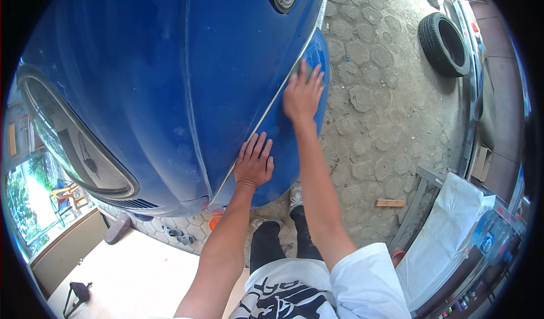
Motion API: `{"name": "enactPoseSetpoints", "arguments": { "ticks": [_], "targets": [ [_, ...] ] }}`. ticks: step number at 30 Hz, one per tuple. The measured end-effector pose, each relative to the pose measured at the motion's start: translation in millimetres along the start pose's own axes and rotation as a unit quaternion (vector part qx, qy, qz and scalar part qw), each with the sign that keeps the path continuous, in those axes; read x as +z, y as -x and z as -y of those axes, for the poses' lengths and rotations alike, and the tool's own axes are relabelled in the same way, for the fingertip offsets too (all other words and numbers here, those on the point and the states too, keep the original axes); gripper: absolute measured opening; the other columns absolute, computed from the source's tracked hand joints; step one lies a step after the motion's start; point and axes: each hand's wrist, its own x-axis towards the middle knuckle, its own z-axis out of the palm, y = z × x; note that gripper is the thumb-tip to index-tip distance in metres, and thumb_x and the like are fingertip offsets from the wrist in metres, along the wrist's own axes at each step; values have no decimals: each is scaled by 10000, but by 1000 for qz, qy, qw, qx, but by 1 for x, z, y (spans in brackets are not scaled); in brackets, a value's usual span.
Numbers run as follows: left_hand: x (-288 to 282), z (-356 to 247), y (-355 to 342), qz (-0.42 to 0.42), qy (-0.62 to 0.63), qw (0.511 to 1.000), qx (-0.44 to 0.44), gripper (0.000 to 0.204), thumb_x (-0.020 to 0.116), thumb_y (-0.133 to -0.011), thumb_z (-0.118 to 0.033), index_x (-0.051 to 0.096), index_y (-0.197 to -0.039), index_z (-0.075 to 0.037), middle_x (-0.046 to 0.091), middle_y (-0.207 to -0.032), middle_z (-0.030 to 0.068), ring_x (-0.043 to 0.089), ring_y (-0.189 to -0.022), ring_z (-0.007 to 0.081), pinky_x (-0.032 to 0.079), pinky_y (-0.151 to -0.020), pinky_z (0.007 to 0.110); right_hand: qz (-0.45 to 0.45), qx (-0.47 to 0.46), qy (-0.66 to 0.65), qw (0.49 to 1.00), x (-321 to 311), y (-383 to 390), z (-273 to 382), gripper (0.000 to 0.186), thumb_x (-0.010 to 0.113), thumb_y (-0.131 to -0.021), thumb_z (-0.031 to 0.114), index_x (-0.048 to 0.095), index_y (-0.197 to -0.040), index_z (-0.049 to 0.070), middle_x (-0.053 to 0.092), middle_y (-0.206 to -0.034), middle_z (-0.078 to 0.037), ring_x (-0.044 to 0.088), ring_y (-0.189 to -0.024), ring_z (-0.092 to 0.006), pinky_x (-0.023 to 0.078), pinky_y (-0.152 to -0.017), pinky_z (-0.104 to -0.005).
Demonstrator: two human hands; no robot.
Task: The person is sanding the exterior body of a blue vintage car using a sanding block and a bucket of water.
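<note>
A blue car body [130, 64] fills the left and middle of the view, with a rounded blue fender [280, 160] along its right side. Between body and fender runs a thin pale strip [272, 101], following the seam. My left hand [255, 163] lies flat on the seam near its lower end, fingers spread over the strip. Farther up, my right hand [303, 95] rests on the fender just right of the strip, its fingers apart and slightly blurred. Neither hand grips anything.
A black tyre [425, 44] lies on the paved ground [362, 120] at the far right. Nearer are a wood piece [391, 203], a white-covered bench [436, 234] and a clear bottle [490, 237]. A pale tabletop [136, 262], sandals [178, 235] and an orange object [215, 222] are at lower left.
</note>
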Motion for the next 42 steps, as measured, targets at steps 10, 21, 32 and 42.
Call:
{"name": "enactPoseSetpoints", "arguments": {
  "ticks": [10, 21, 32, 42],
  "targets": [
    [2, 0, -7, -3, 5, 1000, -1, 450, 483, -887, -274, 539, -1306, -119, 446, -1460, 89, 398, -1358, 267, 275, -1124, 425, 20, -41, 9, 999, -6, 8, 1, 542, 410, -982, 304, 309, -1506, 212, 192, -1562, -231, 170, -1443, -427, 172, -1151, -549],
    [-5, 4, 2, -4, -3, 1000, -6, 439, 482, -886, -266, 549, -1301, -141, 466, -1446, 74, 425, -1340, 258, 308, -1108, 421, 37, -52, 10, 998, -8, 52, -2, 525, 390, -995, 358, 330, -1491, 200, 195, -1560, -233, 169, -1446, -416, 187, -1154, -535],
    [-6, 8, 8, 5, -13, 1000, -8, 460, 478, -887, -259, 520, -1331, -150, 447, -1459, 68, 409, -1351, 255, 306, -1117, 416, 45, -32, -12, 998, -10, 90, -8, 515, 391, -996, 349, 333, -1493, 225, 187, -1563, -228, 174, -1441, -428, 174, -1154, -543],
    [-4, 10, 7, 4, -6, 1000, -15, 460, 469, -889, -260, 515, -1332, -144, 454, -1454, 77, 408, -1351, 262, 294, -1122, 428, 38, -20, -51, 998, 1, 27, -11, 487, 394, -993, 337, 359, -1464, 217, 206, -1556, -236, 161, -1444, -433, 173, -1158, -536]
  ]
}}
